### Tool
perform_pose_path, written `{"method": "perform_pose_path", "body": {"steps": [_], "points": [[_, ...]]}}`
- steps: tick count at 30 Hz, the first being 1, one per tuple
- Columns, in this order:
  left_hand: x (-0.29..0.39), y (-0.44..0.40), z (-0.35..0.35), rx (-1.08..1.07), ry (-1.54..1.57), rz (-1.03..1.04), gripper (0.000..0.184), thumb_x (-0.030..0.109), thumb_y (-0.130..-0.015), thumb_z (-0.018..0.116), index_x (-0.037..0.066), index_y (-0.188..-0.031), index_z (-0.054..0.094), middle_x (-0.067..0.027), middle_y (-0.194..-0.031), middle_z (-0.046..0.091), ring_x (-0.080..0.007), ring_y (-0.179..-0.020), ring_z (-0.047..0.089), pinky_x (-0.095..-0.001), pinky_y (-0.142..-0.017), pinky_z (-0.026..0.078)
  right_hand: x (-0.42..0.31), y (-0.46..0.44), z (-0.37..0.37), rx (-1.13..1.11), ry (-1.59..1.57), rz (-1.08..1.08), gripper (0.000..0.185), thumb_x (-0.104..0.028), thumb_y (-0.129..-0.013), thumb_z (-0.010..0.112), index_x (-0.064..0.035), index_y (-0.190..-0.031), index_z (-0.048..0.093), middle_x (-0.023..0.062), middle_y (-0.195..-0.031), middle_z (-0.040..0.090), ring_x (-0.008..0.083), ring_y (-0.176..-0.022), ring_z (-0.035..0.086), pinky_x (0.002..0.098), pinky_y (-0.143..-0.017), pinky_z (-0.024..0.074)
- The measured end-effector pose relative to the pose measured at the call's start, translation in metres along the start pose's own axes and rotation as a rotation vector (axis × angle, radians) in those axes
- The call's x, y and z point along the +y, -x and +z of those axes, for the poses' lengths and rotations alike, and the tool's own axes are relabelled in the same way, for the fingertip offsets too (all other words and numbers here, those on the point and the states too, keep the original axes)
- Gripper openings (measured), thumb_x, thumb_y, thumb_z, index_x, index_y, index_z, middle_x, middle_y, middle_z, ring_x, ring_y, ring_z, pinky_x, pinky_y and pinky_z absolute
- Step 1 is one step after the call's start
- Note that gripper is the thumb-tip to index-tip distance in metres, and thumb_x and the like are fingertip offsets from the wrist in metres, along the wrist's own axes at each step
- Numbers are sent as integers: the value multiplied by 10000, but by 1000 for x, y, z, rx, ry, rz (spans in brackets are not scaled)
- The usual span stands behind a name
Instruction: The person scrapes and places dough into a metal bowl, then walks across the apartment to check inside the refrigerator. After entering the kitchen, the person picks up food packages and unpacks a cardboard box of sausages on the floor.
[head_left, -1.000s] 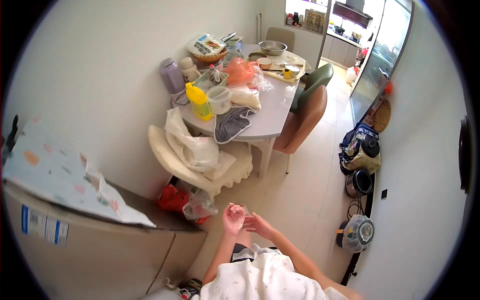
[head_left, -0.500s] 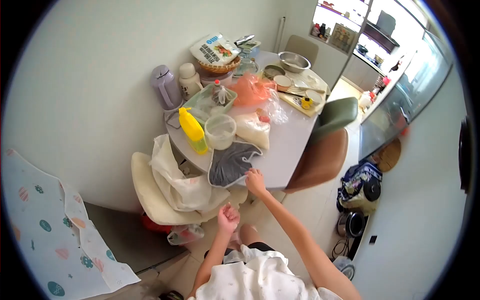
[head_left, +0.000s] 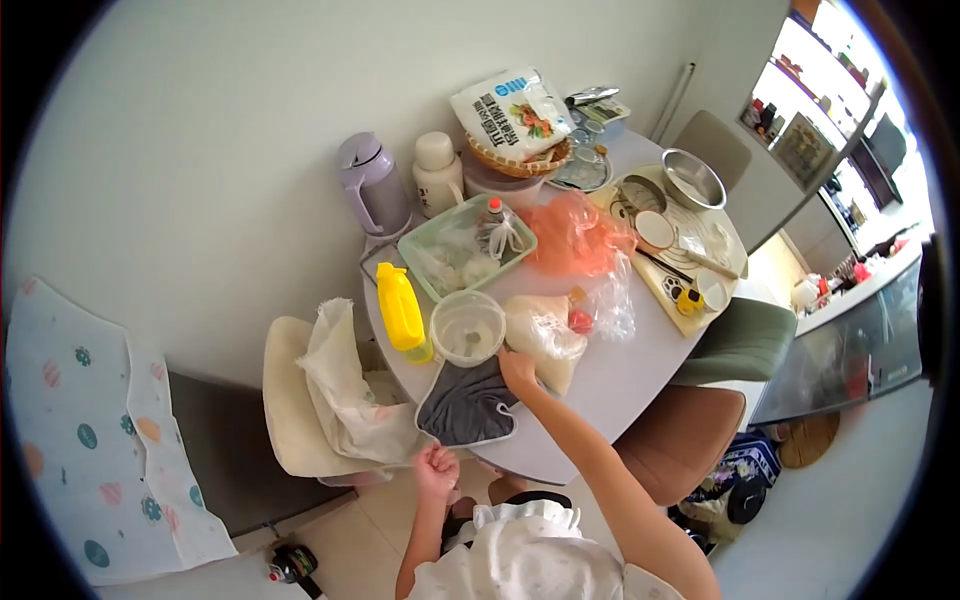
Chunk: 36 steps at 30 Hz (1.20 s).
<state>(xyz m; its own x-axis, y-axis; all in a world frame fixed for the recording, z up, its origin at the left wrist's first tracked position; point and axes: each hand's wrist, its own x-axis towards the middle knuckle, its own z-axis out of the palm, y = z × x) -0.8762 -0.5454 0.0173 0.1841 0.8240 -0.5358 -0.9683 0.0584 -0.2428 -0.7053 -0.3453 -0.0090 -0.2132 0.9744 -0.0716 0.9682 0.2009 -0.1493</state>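
A dark grey cloth with pale trim (head_left: 462, 405) lies at the table's near edge. My right hand (head_left: 517, 372) rests over its far right side, beside the clear plastic tub (head_left: 468, 328); its fingertips are partly hidden against the tub's base, so their grip is unclear. My left hand (head_left: 437, 470) is curled closed just below the cloth's near left edge, with nothing visible in it. A yellow bottle (head_left: 402, 312) stands left of the tub. To the right lies a clear bag of white contents (head_left: 545, 340).
Behind the tub are a green plastic basket (head_left: 420, 245) and an orange plastic bag (head_left: 580, 235). A purple thermos (head_left: 375, 185) stands by the wall. A cutting board (head_left: 690, 322) holds utensils at right. Chairs surround the table, including a brown one (head_left: 680, 440).
My view has shifted closer to the table. My right hand has moved along the cloth towards the tub. My left hand has come up to the cloth's near edge, still curled.
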Motion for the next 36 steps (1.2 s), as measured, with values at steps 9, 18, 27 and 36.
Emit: {"method": "perform_pose_path", "body": {"steps": [9, 18, 27, 36], "points": [[-50, -21, 14, -41, 3, -94, 136, 124, -758, 454, 12, -763, 532, 19, -486, 278, -80, -441, 279, -182, -416, 275, 7, -24, 14, -114, -67, -22, 575, -62, -758, 398, -28, -1269, 137, 208, -700, 576, 315, -580, 587, 395, -486, 461], [-72, -34, 32, -36, -59, -145, 148, 120, -768, 434, 12, -770, 535, 19, -479, 274, -83, -431, 276, -187, -409, 275, 4, -22, 10, -13, 35, -53, 363, -88, -737, 447, 9, -1082, 388, 162, -667, 587, 273, -563, 592, 383, -455, 461], [-86, -30, 18, -95, -52, -214, 167, 115, -780, 414, 4, -785, 538, 20, -487, 278, -82, -445, 275, -186, -419, 278, 26, -12, -15, -26, 543, -757, 101, -133, -680, 503, -99, -666, 597, 19, -590, 583, 177, -544, 582, 305, -399, 421], [-88, -27, 9, -95, -90, -241, 173, 123, -778, 418, 6, -784, 546, 22, -489, 263, -81, -445, 272, -186, -419, 274, 47, 20, -42, 131, 537, -1057, 92, -182, -667, 502, -123, -596, 504, -15, -549, 525, 173, -561, 524, 304, -565, 367]]}}
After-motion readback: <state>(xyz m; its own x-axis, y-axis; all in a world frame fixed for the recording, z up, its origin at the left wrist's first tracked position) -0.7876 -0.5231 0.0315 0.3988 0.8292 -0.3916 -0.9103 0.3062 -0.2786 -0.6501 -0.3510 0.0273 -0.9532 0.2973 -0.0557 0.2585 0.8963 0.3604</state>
